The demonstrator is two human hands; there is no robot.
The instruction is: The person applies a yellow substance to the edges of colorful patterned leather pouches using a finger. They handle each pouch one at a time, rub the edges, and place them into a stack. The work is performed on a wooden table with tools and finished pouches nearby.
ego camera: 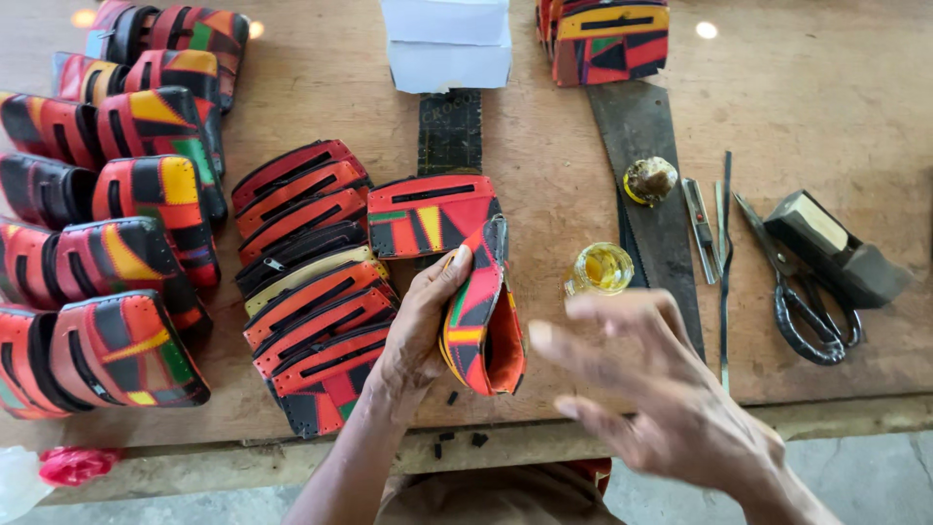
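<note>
1. The left hand (pixel 418 326) grips a patchwork leather pouch (pixel 481 311), thumb and fingers closed on its left side, and holds it on edge just above the near part of the wooden table (pixel 826 87).
2. The pouch is red, orange, black, green and yellow; its open mouth faces near and right, showing a dark inside.
3. The right hand (pixel 661 399) hovers to the right of the pouch with the fingers spread wide, holding nothing; it is blurred.
4. Just beyond the pouch lies a flat patchwork piece (pixel 428 214) of the same colours, resting on a dark embossed strip (pixel 449 131).
5. Left of the hand, a row of flat red and black pieces (pixel 306 277) overlaps like fallen tiles, running from far to near.
6. Farther left, finished pouches (pixel 117 243) stand in rows along the left side of the table.
7. Right of the pouch, a small glass jar of yellow liquid (pixel 603 267) stands beside a long saw blade (pixel 646 204), and a lump of something brownish (pixel 649 180) lies on the blade.
8. Farther right lie thin metal tools (pixel 705 224), black scissors (pixel 802 301) and a dark wedge-shaped block (pixel 836 248).
9. At the far edge are a white box (pixel 447 44) and another stack of coloured pouches (pixel 607 39).
10. Near left, below the table edge, lie a red plastic wad (pixel 76 464) and small black scraps (pixel 457 442).
</note>
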